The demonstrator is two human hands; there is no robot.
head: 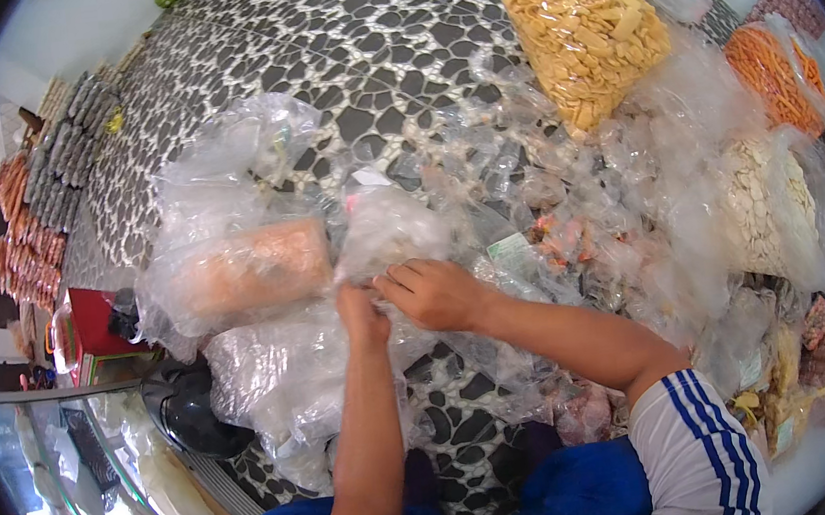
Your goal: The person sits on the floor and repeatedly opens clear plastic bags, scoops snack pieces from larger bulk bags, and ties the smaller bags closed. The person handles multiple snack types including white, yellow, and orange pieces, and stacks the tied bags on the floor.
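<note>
My left hand (364, 314) and my right hand (427, 292) meet close together at the near end of a clear plastic bag (395, 231). The fingers of both are pinched on its plastic; the exact grip is partly hidden by my own knuckles. A small pink patch shows at the bag's left side. Just left of my hands lies a wrapped orange-pink block-shaped bundle (255, 266) in clear plastic. Below it, nearer to me, sits a pile of clear plastic film or bags (282, 377).
Loose plastic packaging (516, 171) covers the stone-patterned floor (358, 29). Large bags of yellow chips (586, 43), orange sticks (767, 81) and white pieces (761, 206) stand at right. A black object (187, 409) and a glass display case (81, 481) are left. Packets (62, 151) are stacked beyond.
</note>
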